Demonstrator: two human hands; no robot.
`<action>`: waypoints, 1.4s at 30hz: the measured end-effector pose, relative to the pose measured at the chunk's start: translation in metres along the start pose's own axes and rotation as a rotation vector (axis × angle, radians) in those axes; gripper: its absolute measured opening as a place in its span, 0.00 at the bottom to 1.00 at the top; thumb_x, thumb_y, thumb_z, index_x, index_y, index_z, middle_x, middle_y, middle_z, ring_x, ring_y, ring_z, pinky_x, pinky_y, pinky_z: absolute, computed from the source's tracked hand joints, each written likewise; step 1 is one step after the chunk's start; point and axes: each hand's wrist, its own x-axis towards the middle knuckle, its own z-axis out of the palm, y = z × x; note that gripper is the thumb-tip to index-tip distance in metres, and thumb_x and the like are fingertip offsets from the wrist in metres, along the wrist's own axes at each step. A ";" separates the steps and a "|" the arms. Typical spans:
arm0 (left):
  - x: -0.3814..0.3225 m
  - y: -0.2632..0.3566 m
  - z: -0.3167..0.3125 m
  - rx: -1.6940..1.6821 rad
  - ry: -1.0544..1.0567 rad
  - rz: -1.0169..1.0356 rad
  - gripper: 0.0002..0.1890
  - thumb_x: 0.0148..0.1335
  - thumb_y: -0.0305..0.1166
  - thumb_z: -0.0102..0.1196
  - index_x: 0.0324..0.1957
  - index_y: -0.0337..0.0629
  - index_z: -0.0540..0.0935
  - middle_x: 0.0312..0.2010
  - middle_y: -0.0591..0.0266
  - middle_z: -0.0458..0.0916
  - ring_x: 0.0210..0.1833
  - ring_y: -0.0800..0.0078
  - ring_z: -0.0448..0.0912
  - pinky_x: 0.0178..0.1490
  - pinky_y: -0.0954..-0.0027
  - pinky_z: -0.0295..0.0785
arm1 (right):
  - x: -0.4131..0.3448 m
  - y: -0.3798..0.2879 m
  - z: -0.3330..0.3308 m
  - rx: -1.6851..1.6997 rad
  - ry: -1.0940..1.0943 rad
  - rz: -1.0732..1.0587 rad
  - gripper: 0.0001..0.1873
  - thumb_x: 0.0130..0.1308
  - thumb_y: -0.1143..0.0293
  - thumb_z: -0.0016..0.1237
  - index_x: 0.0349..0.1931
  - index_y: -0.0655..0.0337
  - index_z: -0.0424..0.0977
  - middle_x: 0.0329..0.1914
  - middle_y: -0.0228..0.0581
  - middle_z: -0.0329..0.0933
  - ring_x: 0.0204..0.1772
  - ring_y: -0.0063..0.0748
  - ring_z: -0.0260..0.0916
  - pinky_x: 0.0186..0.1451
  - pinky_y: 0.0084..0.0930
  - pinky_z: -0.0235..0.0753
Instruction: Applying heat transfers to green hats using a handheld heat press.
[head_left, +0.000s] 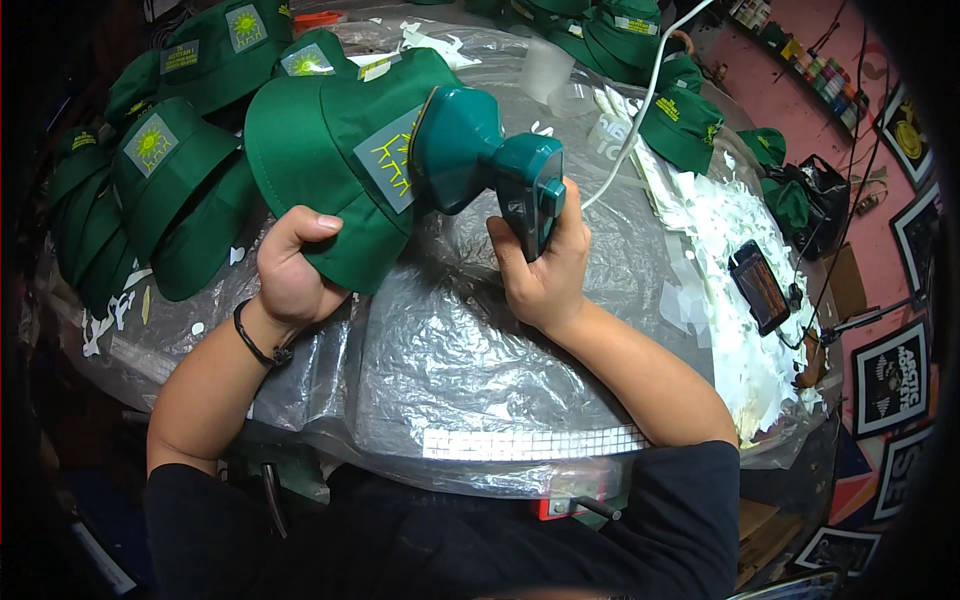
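My left hand (298, 271) grips the brim of a green fabric bucket hat (300, 142), thumb on top of the brim. A grey patch with a yellow printed design (386, 169) lies on the hat's side. In my right hand (551, 262) is the handle of a teal handheld iron or steamer (457, 146), held up with its flat face against the patch and the hat, covering part of the patch. A white cord (641, 112) runs up from behind my right hand. Below both hands, the table (450, 375) is covered with crinkled clear plastic.
Green bucket hats (176, 180) are piled at the left, with more hats (682, 124) at the back right. White paper or film scraps (742, 262) heap along the right side, under a smartphone (759, 287). A gridded strip (532, 444) runs along the near edge, above a metal clamp (570, 506).
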 end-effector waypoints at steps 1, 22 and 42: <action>0.001 -0.001 0.002 -0.009 0.010 0.011 0.26 0.60 0.34 0.43 0.55 0.23 0.74 0.50 0.44 0.81 0.51 0.56 0.81 0.59 0.61 0.74 | 0.000 0.000 0.000 0.009 -0.004 -0.001 0.25 0.58 0.75 0.59 0.55 0.65 0.65 0.31 0.44 0.79 0.31 0.40 0.79 0.38 0.30 0.76; 0.005 -0.003 0.003 0.008 0.135 0.067 0.21 0.61 0.25 0.42 0.54 0.25 0.73 0.49 0.47 0.80 0.48 0.60 0.82 0.55 0.61 0.78 | 0.018 -0.001 -0.014 0.147 -0.005 0.133 0.24 0.63 0.70 0.58 0.57 0.70 0.68 0.40 0.37 0.77 0.41 0.24 0.72 0.47 0.21 0.71; 0.003 -0.002 -0.008 0.101 0.162 -0.001 0.11 0.61 0.23 0.45 0.42 0.29 0.78 0.39 0.54 0.82 0.40 0.66 0.82 0.49 0.65 0.78 | 0.021 -0.006 -0.014 0.083 -0.047 0.110 0.23 0.61 0.73 0.59 0.55 0.69 0.69 0.33 0.38 0.78 0.35 0.25 0.73 0.42 0.22 0.73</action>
